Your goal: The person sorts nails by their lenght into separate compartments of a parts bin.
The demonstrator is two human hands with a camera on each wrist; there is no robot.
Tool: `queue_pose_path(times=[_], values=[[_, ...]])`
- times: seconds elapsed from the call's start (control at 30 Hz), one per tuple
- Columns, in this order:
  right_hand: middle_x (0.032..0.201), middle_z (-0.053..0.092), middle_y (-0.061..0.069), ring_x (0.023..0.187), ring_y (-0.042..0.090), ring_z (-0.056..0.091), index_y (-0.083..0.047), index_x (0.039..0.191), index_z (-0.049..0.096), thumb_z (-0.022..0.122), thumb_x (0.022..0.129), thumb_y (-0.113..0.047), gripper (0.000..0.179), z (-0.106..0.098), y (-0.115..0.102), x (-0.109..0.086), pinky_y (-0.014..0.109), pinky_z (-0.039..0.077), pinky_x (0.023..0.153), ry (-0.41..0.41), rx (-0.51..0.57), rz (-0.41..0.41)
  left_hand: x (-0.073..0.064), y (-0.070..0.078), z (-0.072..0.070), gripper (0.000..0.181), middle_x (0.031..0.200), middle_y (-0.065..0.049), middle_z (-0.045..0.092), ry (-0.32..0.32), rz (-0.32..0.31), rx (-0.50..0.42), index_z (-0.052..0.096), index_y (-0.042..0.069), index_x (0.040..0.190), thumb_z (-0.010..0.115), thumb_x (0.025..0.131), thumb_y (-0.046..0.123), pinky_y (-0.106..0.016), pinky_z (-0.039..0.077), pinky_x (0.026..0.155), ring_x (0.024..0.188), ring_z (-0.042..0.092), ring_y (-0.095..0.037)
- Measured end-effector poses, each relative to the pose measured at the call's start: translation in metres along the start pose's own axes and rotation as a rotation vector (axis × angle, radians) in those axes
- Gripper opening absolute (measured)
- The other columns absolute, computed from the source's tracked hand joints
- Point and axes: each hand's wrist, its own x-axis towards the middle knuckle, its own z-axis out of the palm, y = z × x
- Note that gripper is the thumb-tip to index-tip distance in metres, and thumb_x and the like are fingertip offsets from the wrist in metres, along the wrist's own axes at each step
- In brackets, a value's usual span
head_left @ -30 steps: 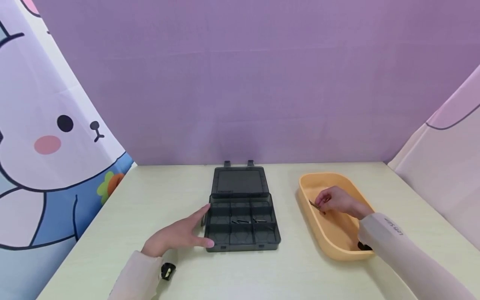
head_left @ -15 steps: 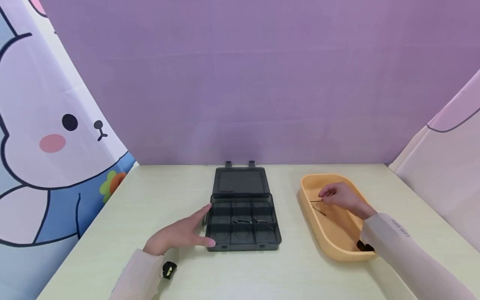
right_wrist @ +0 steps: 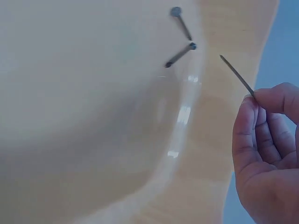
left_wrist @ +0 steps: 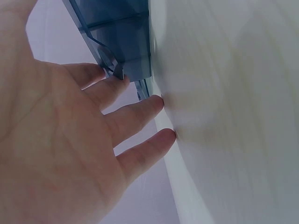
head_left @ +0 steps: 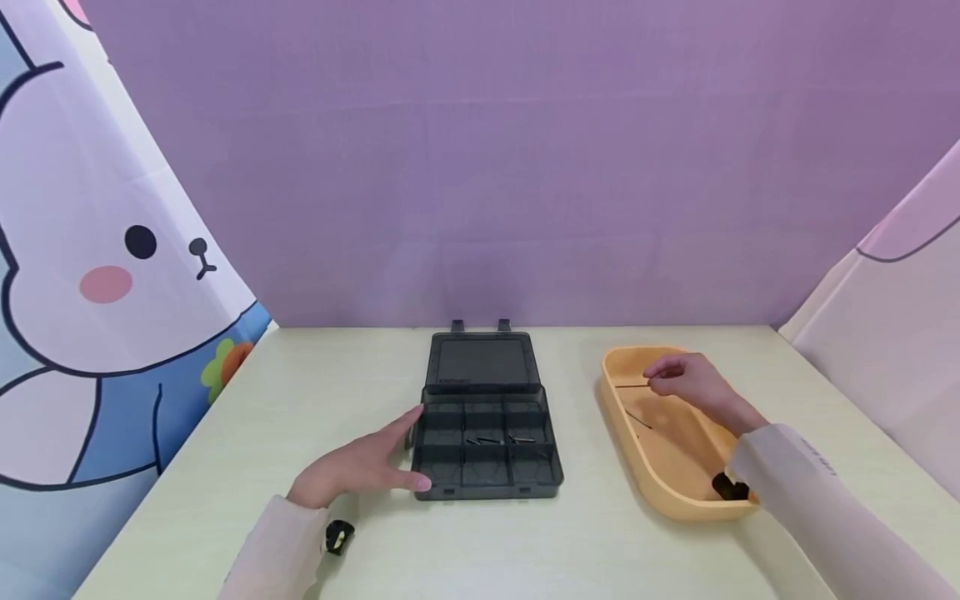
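Nail in the pinch of the right hand, shaft beyond the thumb.

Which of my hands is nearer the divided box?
Left. The left hand is beside the box, on its left; the right hand is over the orange tray, right of the box.

L arm is stretched fwd, L hand w/ fingers spread n pretty much straight, L thumb well apart from em. R arm reaches a bit further out, R hand pinching btwn R thumb n index, rest curled.
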Motion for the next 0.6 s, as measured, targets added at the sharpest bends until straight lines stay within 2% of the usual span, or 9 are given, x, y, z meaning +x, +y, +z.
queue_pose_path(times=[0.13, 0.37, 0.6], values=[[0.090, 0.068, 0.005, 0.077, 0.000, 0.060, 0.016, 0.108, 0.058, 0.065, 0.086, -0.003, 0.030, -0.005, -0.004, 0.000, 0.019, 0.051, 0.071, 0.013, 0.039, -0.003, 0.000, 0.000, 0.000, 0.107, 0.159, -0.019, 0.014, -0.002, -0.001, -0.003, 0.008, 0.008, 0.154, 0.073, 0.079, 0.049, -0.055, 0.026, 0.112, 0.143, 0.021, -0.040], [0.083, 0.067, -0.016, 0.078, 0.000, 0.063, 0.012, 0.106, 0.060, 0.064, 0.088, -0.004, 0.024, -0.011, -0.012, -0.001, 0.020, 0.052, 0.073, 0.030, 0.083, -0.010, 0.001, -0.001, -0.002, 0.107, 0.159, -0.018, 0.014, -0.006, 0.003, -0.006, 0.007, 0.008, 0.154, 0.072, 0.080, 0.049, -0.054, 0.027, 0.112, 0.143, 0.021, -0.039], [0.080, 0.066, -0.020, 0.077, 0.000, 0.063, 0.011, 0.108, 0.059, 0.063, 0.090, -0.007, 0.026, -0.016, -0.016, 0.000, 0.020, 0.052, 0.072, 0.028, 0.109, -0.007, 0.001, -0.002, -0.001, 0.109, 0.159, -0.018, 0.013, -0.016, 0.000, -0.035, 0.007, 0.007, 0.154, 0.073, 0.079, 0.049, -0.054, 0.026, 0.112, 0.144, 0.020, -0.039]])
